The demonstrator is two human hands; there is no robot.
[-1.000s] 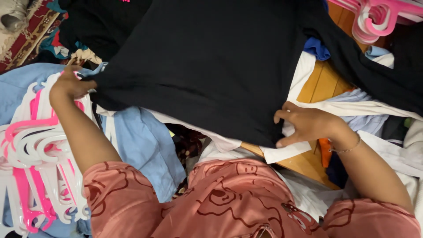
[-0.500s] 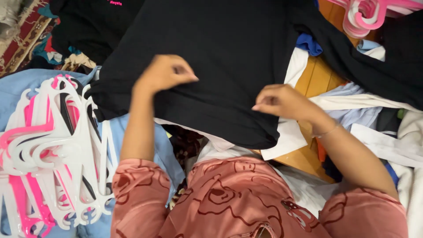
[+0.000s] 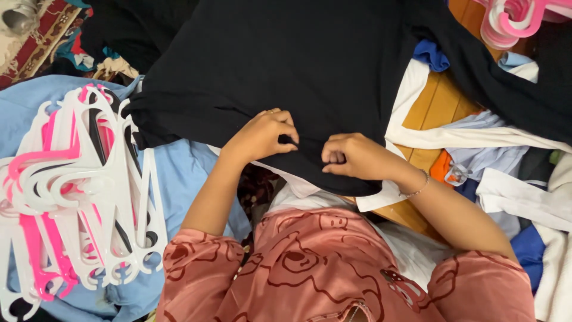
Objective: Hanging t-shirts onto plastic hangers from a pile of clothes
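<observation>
Heaped clothing covers every surface around the person, with a strip of patterned rug [image 3: 36, 30] at the far left corner. Left of the fingers lies a stack of white and pink plastic hangers [image 3: 77, 197] on a light blue cloth [image 3: 179, 179]. The left hand [image 3: 262, 134] rests on the black garment [image 3: 286, 65], its fingers [image 3: 285, 134] curled and pinching a fold near the lower hem. Just beside it, the right hand [image 3: 357, 158] clenches the same hem, fingers [image 3: 335, 158] tucked into the fabric. The garment spreads away from the fingers, across the pile. It looks soft, limp and light, likely to sag wherever unsupported, so the hem edge seems the surest place to grip. Right of the fingers sit a wooden board [image 3: 438, 104], white cloth [image 3: 524, 200] and more pink hangers [image 3: 512, 21].
</observation>
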